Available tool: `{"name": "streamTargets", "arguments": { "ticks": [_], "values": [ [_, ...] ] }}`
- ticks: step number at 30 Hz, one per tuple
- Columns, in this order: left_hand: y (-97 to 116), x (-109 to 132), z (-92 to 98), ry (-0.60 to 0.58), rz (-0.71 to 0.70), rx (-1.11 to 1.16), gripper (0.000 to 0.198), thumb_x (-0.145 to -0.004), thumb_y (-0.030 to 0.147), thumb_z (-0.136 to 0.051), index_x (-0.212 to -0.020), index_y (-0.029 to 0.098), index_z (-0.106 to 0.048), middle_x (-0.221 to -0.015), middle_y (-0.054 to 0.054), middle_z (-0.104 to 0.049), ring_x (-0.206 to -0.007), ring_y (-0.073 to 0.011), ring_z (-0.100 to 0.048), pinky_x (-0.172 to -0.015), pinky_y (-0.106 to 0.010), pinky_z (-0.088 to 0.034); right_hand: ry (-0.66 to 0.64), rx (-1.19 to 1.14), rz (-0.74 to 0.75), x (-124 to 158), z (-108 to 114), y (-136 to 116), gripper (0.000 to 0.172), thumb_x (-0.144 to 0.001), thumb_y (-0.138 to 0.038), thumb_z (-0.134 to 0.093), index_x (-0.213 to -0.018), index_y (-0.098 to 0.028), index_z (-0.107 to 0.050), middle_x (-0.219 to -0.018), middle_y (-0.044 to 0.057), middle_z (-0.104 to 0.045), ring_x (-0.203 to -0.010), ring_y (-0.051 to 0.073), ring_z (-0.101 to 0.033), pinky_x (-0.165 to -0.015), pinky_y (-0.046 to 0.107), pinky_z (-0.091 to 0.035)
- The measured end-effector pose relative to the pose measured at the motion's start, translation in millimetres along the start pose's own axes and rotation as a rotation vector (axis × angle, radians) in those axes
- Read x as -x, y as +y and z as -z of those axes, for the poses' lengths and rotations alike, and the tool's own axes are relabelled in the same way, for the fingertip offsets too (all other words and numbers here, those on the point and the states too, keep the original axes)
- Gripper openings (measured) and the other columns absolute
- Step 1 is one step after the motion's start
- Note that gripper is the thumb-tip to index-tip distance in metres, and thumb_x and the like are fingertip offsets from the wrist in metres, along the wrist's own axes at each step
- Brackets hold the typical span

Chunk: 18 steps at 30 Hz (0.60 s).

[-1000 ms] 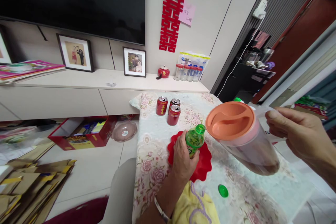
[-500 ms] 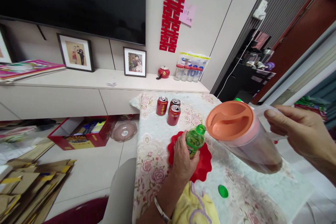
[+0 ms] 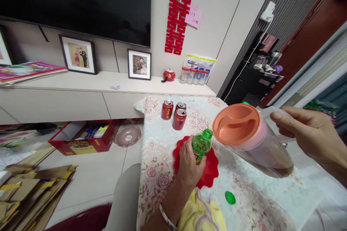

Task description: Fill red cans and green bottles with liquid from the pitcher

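My left hand (image 3: 188,160) is wrapped around a green plastic bottle (image 3: 202,143), which has no cap on and stands over a red scalloped plate (image 3: 213,168). In my right hand (image 3: 309,130) is the handle of a clear pitcher (image 3: 260,155) with an orange lid (image 3: 236,124). The pitcher is tilted to the left, its lid edge close beside the bottle's mouth. Brown liquid lies low in it, near the base. A green bottle cap (image 3: 230,197) rests on the flowered tablecloth (image 3: 159,169), right of the plate.
Several red drink cans, one of them a nearer can (image 3: 179,120), stand behind the plate. A yellow cloth (image 3: 202,213) lies at the near edge. Beyond the table, a white cabinet (image 3: 121,95) carries photo frames and jars. A red box (image 3: 84,139) sits on the floor at left.
The base of the pitcher has risen slightly and shifted a little to the right. My left hand and the bottle have stayed almost in place.
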<state>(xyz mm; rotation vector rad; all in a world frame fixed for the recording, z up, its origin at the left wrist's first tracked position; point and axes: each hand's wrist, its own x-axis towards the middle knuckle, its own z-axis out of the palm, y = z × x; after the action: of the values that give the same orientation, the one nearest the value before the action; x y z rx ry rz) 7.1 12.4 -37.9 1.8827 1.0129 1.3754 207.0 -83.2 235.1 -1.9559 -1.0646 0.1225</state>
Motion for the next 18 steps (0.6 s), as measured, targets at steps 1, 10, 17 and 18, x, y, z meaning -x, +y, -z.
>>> {"name": "streamTargets", "arguments": {
  "ticks": [1, 10, 17, 18],
  "values": [
    [0.1, 0.0, 0.1, 0.000, -0.002, 0.001, 0.083, -0.078, 0.015, -0.072, -0.155, 0.017, -0.041, -0.148, -0.023, -0.065, -0.138, -0.0384, -0.065, -0.117, -0.058, -0.054, -0.004, 0.003, 0.017, -0.6, 0.5, 0.4, 0.071, -0.052, -0.091, -0.083, -0.067, -0.023, -0.072, -0.059, -0.002, -0.046, -0.056, 0.012, -0.039, -0.038, 0.021, -0.034],
    [0.0, 0.1, 0.7, -0.003, -0.009, -0.002, 0.083, -0.079, 0.015, -0.072, -0.156, 0.016, -0.041, -0.149, -0.023, -0.065, -0.137, -0.0382, -0.066, -0.117, -0.058, -0.055, -0.027, 0.016, 0.008, -3.8, 0.6, 0.5, 0.069, -0.052, -0.091, -0.083, -0.066, -0.024, -0.070, -0.059, -0.002, -0.046, -0.055, 0.012, -0.038, -0.037, 0.022, -0.037],
    [-0.4, 0.2, 0.4, 0.003, -0.028, -0.018, 0.082, -0.079, 0.015, -0.072, -0.155, 0.015, -0.040, -0.147, -0.024, -0.065, -0.136, -0.0391, -0.067, -0.115, -0.059, -0.056, -0.025, 0.039, 0.024, -3.5, 1.0, -6.1, 0.072, -0.051, -0.093, -0.082, -0.064, -0.023, -0.068, -0.058, -0.002, -0.045, -0.055, 0.012, -0.038, -0.036, 0.022, -0.033],
    [-0.6, 0.2, 0.5, 0.002, -0.030, -0.018, 0.082, -0.079, 0.015, -0.072, -0.155, 0.016, -0.040, -0.148, -0.023, -0.065, -0.136, -0.0391, -0.067, -0.115, -0.059, -0.056, -0.029, 0.045, 0.041, -3.7, 1.2, -6.1, 0.071, -0.053, -0.092, -0.082, -0.064, -0.023, -0.069, -0.058, -0.002, -0.045, -0.054, 0.012, -0.038, -0.037, 0.022, -0.032]
  ]
}}
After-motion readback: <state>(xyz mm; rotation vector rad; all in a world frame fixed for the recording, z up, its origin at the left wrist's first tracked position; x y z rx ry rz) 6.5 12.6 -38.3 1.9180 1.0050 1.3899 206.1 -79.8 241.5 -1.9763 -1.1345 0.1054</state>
